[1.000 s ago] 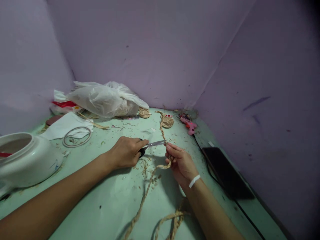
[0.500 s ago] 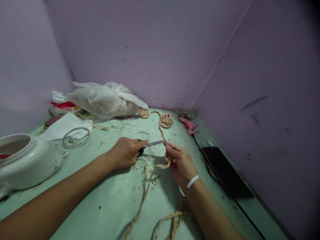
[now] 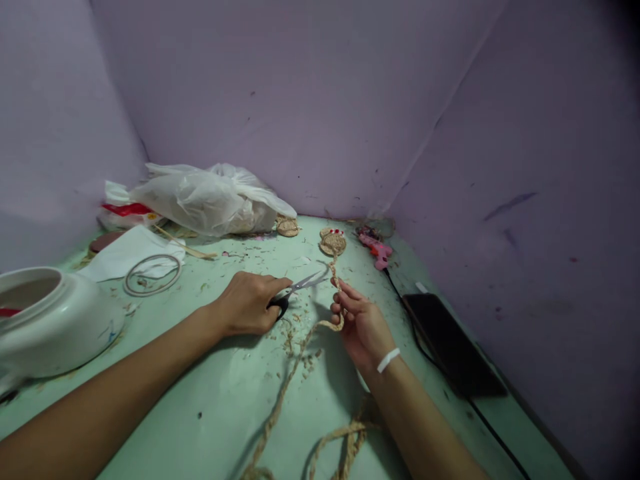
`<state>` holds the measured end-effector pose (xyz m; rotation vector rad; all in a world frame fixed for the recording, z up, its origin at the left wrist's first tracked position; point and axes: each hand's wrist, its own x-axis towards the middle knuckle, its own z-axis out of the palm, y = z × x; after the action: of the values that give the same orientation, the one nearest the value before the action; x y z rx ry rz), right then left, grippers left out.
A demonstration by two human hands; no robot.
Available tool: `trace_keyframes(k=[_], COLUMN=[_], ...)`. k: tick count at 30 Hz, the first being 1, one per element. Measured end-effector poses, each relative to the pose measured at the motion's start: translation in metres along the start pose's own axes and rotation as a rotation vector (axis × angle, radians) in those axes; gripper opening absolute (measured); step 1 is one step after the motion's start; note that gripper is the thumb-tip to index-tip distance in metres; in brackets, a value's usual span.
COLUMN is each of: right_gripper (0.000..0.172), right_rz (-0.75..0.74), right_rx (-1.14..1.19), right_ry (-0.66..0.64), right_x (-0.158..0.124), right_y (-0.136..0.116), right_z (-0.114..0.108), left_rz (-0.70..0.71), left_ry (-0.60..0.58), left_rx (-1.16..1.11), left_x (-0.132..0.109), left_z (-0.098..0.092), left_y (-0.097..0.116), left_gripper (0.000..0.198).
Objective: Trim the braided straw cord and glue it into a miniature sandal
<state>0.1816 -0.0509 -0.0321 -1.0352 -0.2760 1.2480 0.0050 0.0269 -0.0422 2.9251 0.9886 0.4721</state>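
My left hand (image 3: 253,303) is closed around the black handles of a pair of scissors (image 3: 300,285). The blades are spread a little and point right, toward the cord beside my right hand. Between the fingertips of my right hand (image 3: 360,317) is a braided straw-coloured cord (image 3: 287,383). Its short upper end sticks up past the fingers, and its long part hangs down toward the front of the table. Just beyond lies a round woven piece (image 3: 333,243) with small red and white bits on top. More of the cord lies looped near my right forearm.
A white pot (image 3: 95,327) stands at the left, near a ring (image 3: 153,275) and white paper (image 3: 135,250). Behind are a plastic bag (image 3: 215,200) and another woven piece (image 3: 287,227). A pink glue gun (image 3: 377,250) and a black phone (image 3: 453,343) lie at the right.
The scissor blades have parted and moved slightly down. The cord's upper end, previously stretching farther back past the woven piece, now ends much shorter above my right hand.
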Motion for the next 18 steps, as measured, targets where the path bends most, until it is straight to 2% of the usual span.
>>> trace_keyframes(k=[4,8,18], right_gripper=[0.026,0.029,0.034], right_rz=[0.041,0.064,0.002], right_rx=[0.005,-0.013,-0.104], right_ry=[-0.038,-0.065,-0.067], right_x=[-0.003,-0.006,-0.007], right_y=[-0.001,0.000,0.009], right_z=[0.002,0.004,0.004], left_rz=[-0.020,0.005,0.028], left_ry=[0.037,0.025,0.050], left_rx=[0.043,0.010,0.045], left_x=[0.000,0.000,0.000], left_z=[0.003,0.002,-0.002], left_y=[-0.001,0.001,0.005], left_gripper=[0.042,0.044,0.044])
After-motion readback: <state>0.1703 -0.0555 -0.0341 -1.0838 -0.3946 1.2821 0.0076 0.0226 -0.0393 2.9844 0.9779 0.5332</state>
